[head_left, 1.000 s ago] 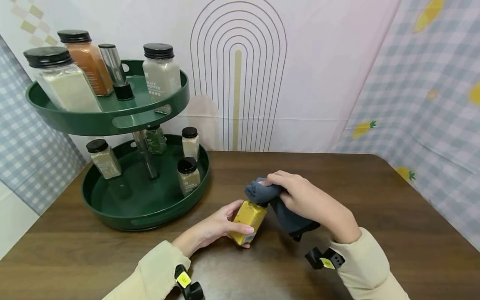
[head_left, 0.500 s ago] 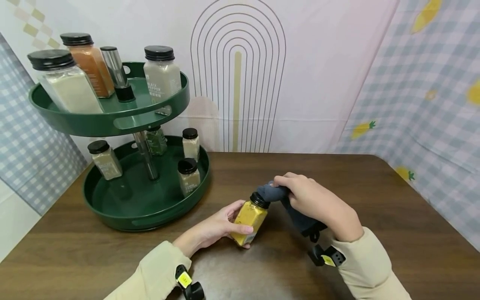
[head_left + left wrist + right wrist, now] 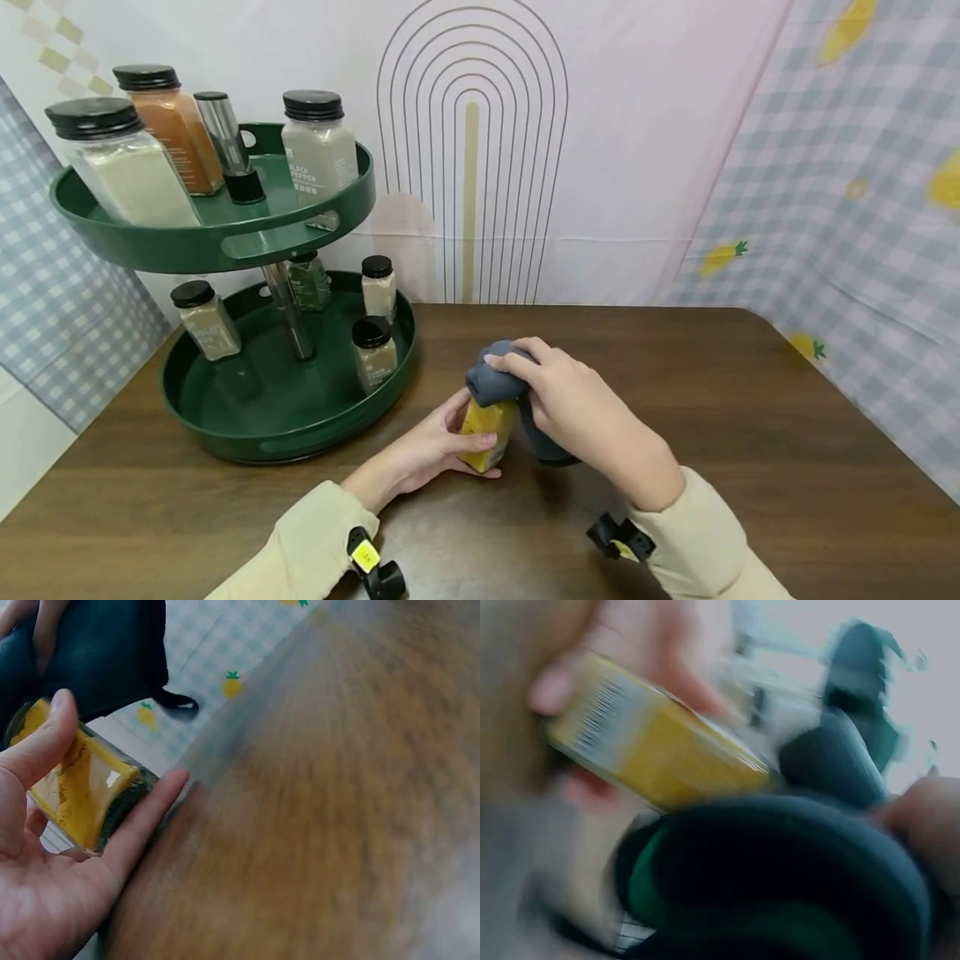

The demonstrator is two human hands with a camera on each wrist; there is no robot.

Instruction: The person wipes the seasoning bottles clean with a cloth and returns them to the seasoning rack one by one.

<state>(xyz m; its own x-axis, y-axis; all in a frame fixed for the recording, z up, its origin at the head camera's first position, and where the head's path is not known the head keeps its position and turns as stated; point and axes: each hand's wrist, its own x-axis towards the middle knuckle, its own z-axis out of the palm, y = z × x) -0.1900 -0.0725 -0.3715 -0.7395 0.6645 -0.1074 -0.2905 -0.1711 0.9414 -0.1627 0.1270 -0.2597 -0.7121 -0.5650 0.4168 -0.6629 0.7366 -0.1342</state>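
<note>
My left hand (image 3: 431, 450) grips a spice jar (image 3: 480, 433) of yellow powder, thumb on one face and fingers around the other side. The jar is tilted low over the table. A dark blue-grey cloth (image 3: 495, 375) covers its cap, pinched by my right hand (image 3: 570, 400), and the rest of the cloth hangs down on the right. In the left wrist view the yellow powder (image 3: 86, 787) shows through the jar's clear base. A barcode label (image 3: 604, 716) appears on the jar in the blurred right wrist view.
On the left stands a two-tier green rack. Its upper tray (image 3: 285, 233) holds large jars and a silver-and-black cylinder (image 3: 228, 146); the lower tray (image 3: 277, 442) holds several small jars with black lids. A patterned cloth backdrop (image 3: 615, 167) rises behind the wooden table (image 3: 675, 367).
My right hand moved right with the cloth, baring the black cap, then came back left, and the cloth covers the cap again. The jar now stands slightly higher and further left.
</note>
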